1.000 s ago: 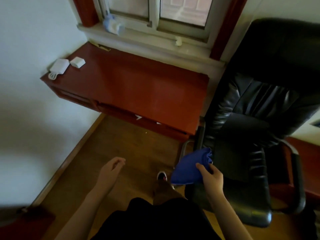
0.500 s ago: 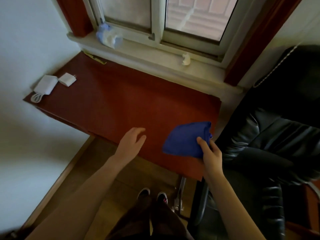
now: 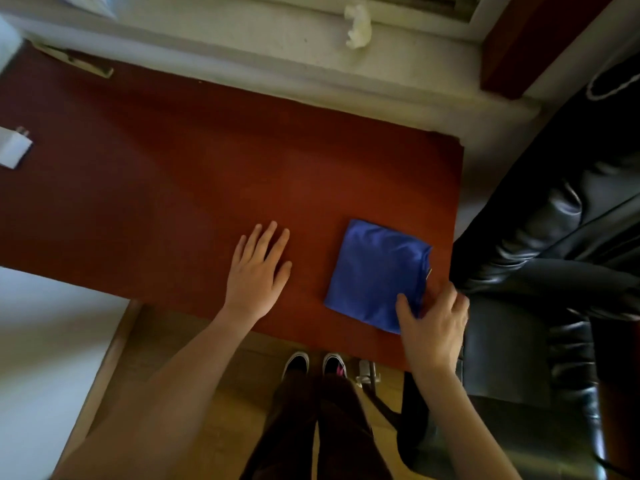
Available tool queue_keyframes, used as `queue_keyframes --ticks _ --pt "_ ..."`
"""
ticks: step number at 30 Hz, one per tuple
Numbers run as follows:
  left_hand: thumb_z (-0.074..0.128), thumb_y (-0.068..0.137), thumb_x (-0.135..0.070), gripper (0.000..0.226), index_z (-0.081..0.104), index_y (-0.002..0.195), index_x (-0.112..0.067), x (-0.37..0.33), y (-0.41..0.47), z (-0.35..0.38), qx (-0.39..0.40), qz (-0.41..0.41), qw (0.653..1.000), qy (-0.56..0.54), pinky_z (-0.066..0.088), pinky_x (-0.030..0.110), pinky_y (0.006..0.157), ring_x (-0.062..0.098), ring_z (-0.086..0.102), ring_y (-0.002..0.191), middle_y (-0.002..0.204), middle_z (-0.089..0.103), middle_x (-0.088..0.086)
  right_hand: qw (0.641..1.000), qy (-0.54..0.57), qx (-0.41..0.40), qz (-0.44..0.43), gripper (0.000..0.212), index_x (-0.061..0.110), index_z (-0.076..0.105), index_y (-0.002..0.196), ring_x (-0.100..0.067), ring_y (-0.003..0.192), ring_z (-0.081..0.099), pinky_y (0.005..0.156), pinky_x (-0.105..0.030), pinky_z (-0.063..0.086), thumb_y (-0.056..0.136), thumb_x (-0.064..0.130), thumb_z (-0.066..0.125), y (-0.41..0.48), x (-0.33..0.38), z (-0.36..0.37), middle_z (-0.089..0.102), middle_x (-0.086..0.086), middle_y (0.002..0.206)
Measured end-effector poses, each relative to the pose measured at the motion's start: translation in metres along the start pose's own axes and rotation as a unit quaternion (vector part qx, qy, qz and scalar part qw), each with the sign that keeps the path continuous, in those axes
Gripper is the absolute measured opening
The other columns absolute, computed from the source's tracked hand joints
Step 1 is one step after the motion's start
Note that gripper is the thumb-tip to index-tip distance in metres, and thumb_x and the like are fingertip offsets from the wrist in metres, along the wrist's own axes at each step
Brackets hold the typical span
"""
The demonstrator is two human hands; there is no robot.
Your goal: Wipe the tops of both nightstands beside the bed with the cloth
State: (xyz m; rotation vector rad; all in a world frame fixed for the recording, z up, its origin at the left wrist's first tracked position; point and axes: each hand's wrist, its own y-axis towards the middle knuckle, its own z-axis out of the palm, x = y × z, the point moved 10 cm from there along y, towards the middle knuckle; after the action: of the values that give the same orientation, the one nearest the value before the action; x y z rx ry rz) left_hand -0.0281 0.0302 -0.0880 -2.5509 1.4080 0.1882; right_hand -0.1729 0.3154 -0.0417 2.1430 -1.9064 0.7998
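Cloth first: the folded square of bright blue fabric [image 3: 375, 273] lies flat on the dark red wooden nightstand top [image 3: 194, 174], toward its right front corner and just short of the right edge. Your right hand [image 3: 433, 323] sits at the cloth's near right corner, thumb pressed on top of the fabric and the other fingers curled around its right edge, so you are pinching that corner; how far the fingers reach under it cannot be told. Your left hand [image 3: 258, 271] rests palm down on the bare wood, left of the cloth and apart from it, fingers straight and slightly spread, holding nothing.

At the far left edge of the top you can see a small white plug-like block [image 3: 12, 150], cut off by the frame. A thin pale strip [image 3: 74, 60] lies along the back left edge where the wood meets the grey window ledge [image 3: 242, 39]. On that ledge a crumpled bit of white tissue [image 3: 358, 24] sits near the window frame. A black leather office chair [image 3: 554, 271] stands just beside the nightstand on the right, close against your right hand. Below the front edge, your two dark shoes with white toes [image 3: 313, 363] stand on the wooden floor [image 3: 239, 375].
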Motion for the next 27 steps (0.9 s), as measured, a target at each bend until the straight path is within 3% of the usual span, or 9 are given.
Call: queue_keyframes --ticks 3,6,10,20,24,27 --pt "0.035 0.099 -0.043 0.057 0.025 0.153 -0.025 0.0 0.001 -0.001 0.002 -0.004 1.0 0.001 0.013 0.045 0.122 0.024 0.015 0.15 0.161 0.026 0.003 0.977 -0.098 0.003 -0.191 0.068 0.017 0.036 0.148 -0.033 0.142 0.032 0.112 -0.048 0.031 0.09 0.045 0.057 -0.006 0.049 0.022 0.037 -0.013 0.152" --pt "0.035 0.099 -0.044 0.057 0.025 0.153 -0.026 0.001 0.0 0.0 0.005 -0.004 1.0 0.002 0.013 0.044 0.122 0.023 0.015 0.15 0.161 0.025 0.003 0.944 -0.176 0.084 -0.267 0.067 0.027 0.026 0.153 -0.027 0.151 0.014 0.121 -0.048 0.011 0.095 0.058 0.037 -0.006 0.072 0.07 0.024 -0.002 0.161" --pt "0.034 0.099 -0.044 0.057 0.022 0.153 -0.028 0.003 0.002 0.003 0.009 -0.013 1.0 0.005 0.012 0.044 0.122 0.022 0.013 0.151 0.162 0.022 0.001 0.931 -0.214 0.078 -0.285 0.07 0.033 0.019 0.154 -0.025 0.151 0.013 0.121 -0.046 0.005 0.093 0.062 0.034 0.03 0.084 0.091 0.022 0.002 0.162" --pt "0.035 0.098 -0.046 0.057 0.029 0.151 -0.028 0.007 0.002 0.004 -0.011 -0.009 1.0 0.002 0.014 0.044 0.122 0.023 0.02 0.149 0.159 0.028 0.001 0.94 -0.208 0.02 -0.269 0.068 0.036 0.019 0.153 -0.025 0.151 0.013 0.122 -0.046 0.006 0.093 0.064 0.028 0.184 0.16 0.082 0.022 0.004 0.162" --pt "0.034 0.098 -0.046 0.057 0.028 0.152 -0.028 0.005 0.003 0.0 0.002 -0.014 1.0 0.001 0.017 0.046 0.121 0.023 0.019 0.149 0.16 0.027 0.001 0.935 -0.221 0.071 -0.27 0.068 0.037 0.012 0.154 -0.022 0.152 0.005 0.122 -0.045 0.002 0.093 0.065 0.024 0.19 0.161 0.085 0.013 0.005 0.164" --pt "0.037 0.097 -0.045 0.057 0.029 0.151 -0.028 0.002 0.001 -0.006 0.031 -0.021 0.999 -0.019 0.016 0.046 0.121 0.024 0.019 0.149 0.16 0.027 0.002 0.95 -0.155 0.079 -0.26 0.065 0.026 0.025 0.153 -0.024 0.15 0.018 0.122 -0.042 0.01 0.095 0.055 0.033 0.161 0.172 0.047 0.025 -0.002 0.161"
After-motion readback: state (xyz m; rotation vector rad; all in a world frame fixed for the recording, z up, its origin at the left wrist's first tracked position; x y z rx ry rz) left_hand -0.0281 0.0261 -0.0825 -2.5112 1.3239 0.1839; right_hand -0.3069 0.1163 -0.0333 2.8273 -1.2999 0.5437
